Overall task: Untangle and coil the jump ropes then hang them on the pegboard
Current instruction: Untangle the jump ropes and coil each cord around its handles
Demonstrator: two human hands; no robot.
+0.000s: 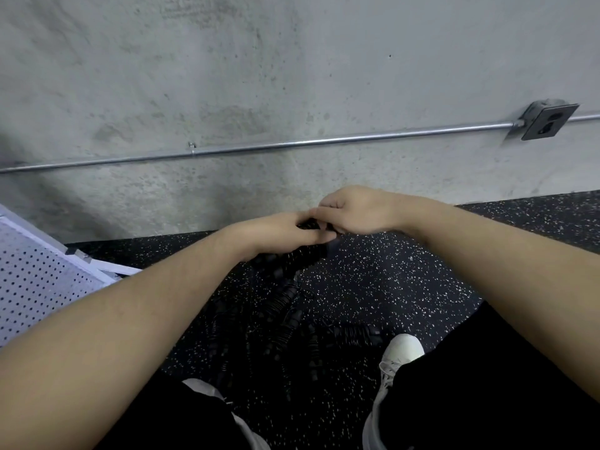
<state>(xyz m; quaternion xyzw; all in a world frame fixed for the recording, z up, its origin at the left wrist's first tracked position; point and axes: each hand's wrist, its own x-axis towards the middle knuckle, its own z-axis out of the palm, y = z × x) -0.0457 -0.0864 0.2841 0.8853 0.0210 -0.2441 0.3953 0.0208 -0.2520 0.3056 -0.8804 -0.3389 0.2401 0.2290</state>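
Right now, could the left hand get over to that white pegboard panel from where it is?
Probably yes: the left hand holds the black beaded ropes, and the pegboard sits beside that forearm with nothing between.

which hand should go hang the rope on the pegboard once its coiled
Left, probably. The pegboard stands on the left hand side, while the right hand is farther away. Both hands' fingers hold the black jump ropes now.

Black jump ropes (285, 306) blurred against the speckled floor, strands impossible to separate, the part in the left hand (279, 230) and right hand (350, 214) mostly covered by fingers, pegboard (35, 280) cut off at the left edge, shoes partly hidden under trousers
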